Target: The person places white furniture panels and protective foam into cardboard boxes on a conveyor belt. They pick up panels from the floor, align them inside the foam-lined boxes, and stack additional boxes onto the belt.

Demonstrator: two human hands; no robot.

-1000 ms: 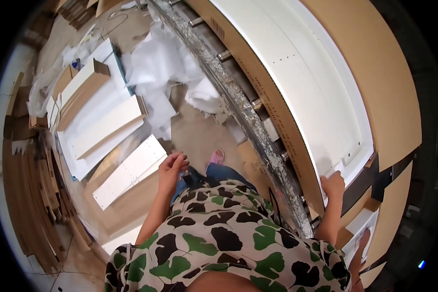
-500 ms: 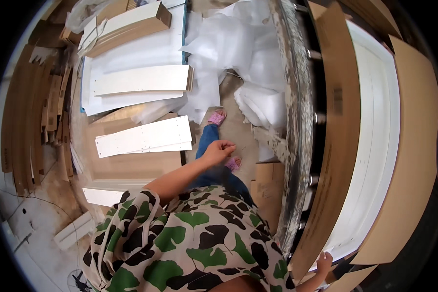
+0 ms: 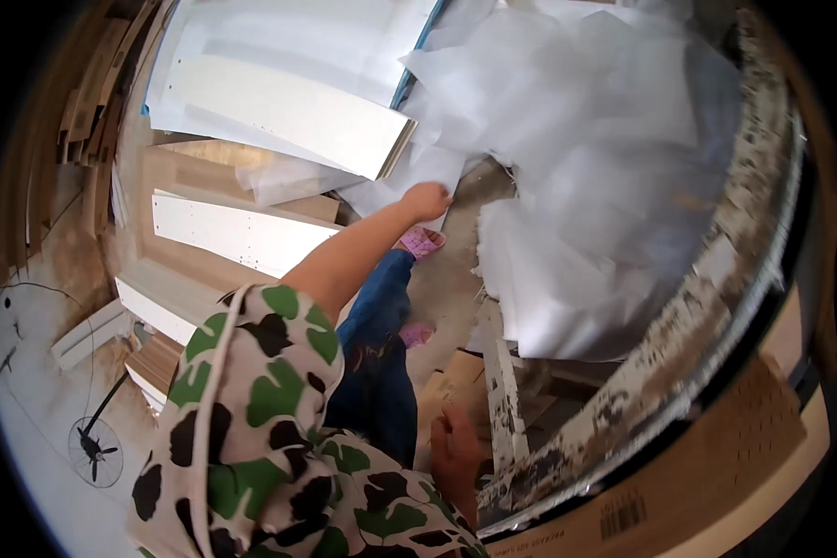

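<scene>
The left hand [image 3: 426, 201] is seen near the end of the stacked white boards [image 3: 288, 110], above loose foam sheeting [image 3: 577, 158]; whether either is touched cannot be told. Its fingers are curled, their undersides hidden, so a hold cannot be confirmed. The right hand [image 3: 456, 453] is held low beside the paint-splashed rail [image 3: 716, 270], fingers loosely bent, their grip too unclear to judge. The boards could be knocked askew by a wide swing, or a pink sandal [image 3: 422, 242] snagged by foam. The printed carton [image 3: 716, 474] is cut off below.
</scene>
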